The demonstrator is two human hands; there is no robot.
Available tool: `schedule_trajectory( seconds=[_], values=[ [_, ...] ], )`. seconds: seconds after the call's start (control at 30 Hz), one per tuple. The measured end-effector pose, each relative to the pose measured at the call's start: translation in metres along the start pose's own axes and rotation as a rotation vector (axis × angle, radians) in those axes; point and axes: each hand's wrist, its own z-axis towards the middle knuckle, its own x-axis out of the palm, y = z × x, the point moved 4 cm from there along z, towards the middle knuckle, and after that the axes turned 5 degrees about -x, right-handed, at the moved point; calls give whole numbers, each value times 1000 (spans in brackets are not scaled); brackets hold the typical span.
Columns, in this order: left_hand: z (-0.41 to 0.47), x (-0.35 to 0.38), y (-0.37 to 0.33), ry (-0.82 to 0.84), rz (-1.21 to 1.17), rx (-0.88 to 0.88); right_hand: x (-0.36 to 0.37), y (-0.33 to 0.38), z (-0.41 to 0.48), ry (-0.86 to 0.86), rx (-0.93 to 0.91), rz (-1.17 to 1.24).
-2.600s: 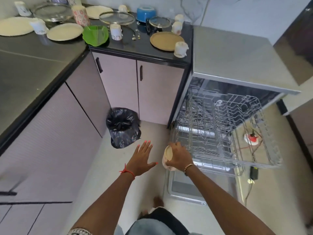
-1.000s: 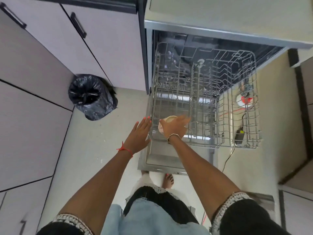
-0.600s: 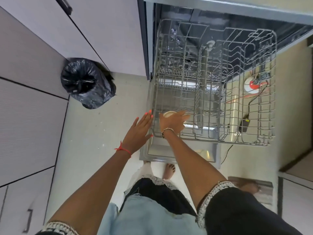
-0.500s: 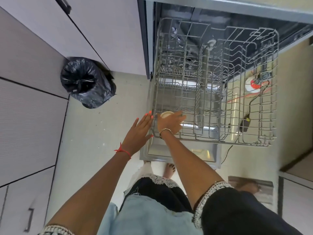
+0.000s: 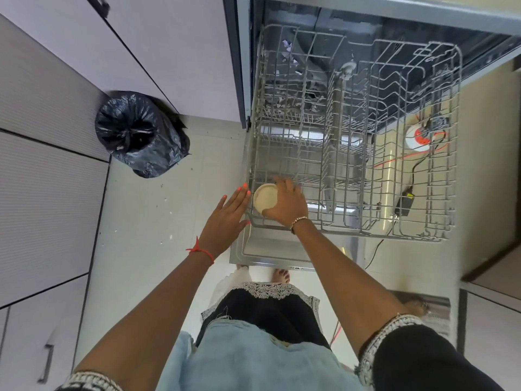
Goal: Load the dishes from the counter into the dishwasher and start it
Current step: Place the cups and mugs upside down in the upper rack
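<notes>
My right hand (image 5: 287,203) grips a cream cup (image 5: 264,198), held upside down with its round base facing up, inside the near left corner of the pulled-out wire rack (image 5: 439,176) of the open dishwasher (image 5: 245,80). My left hand (image 5: 225,218) is flat with straight fingers, just left of the cup, its fingertips at the rack's left edge. The rack holds nothing else that I can see. The lowered dishwasher door (image 5: 270,251) lies under the rack.
A tied black bin bag (image 5: 138,134) stands on the floor to the left, against pale cabinet fronts (image 5: 50,179). Through the rack, a white and red device (image 5: 420,136) with cables and a black adapter (image 5: 403,204) lie on the floor at right.
The view dropped from the counter down over the rack. My right hand carried the cup from in front of the dishwasher into the rack's near left corner; my left hand followed beside it.
</notes>
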Motion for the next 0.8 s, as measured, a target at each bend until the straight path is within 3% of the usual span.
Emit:
schedule_trajectory(
  seconds=[0.17, 0.3, 0.57, 0.8],
  values=[
    [0, 1, 0, -6, 10, -7, 2, 15, 10, 199, -181, -230],
    [0, 0, -2, -8, 24, -5, -1, 17, 6, 150, -225, -280],
    [0, 2, -3, -4, 25, -40, -22, 24, 1, -64, -40, -44],
    [-1, 2, -4, 28, 21, -52, -2, 20, -6, -50, 14, -70]
  ],
)
